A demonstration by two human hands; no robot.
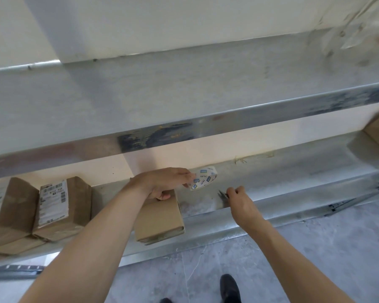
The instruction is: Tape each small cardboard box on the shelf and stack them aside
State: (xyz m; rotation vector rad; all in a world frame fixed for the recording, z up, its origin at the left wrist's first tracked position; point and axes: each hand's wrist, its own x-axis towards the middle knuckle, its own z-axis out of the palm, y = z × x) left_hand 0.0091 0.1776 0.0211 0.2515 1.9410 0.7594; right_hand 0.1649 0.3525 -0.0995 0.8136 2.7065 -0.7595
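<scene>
A metal shelf (293, 171) of dull galvanised sheet runs across the view, with a second shelf level (184, 88) above it toward twelve o'clock and a pale wall (162, 22) behind; at six o'clock lies a grey tiled floor (315, 259), where a black shoe (229, 288) shows. On the shelf at nine o'clock stand taped cardboard boxes (59, 206), one bearing a printed shipping label (53, 197). Near the centre a plain small cardboard box (160, 217) rests on the shelf, overhanging its front lip. The left hand (162, 182) is above the box's far end, its thumb curled down against the box top while its fingers pinch a roll of tape (202, 177), held at the hand's three o'clock, just clear of the box. The right hand (239, 199), at four o'clock from the roll, is closed round a small dark tool (222, 194), perhaps scissors or a cutter; the blur leaves that unsure. It lies apart from the box, at the box's two o'clock.
</scene>
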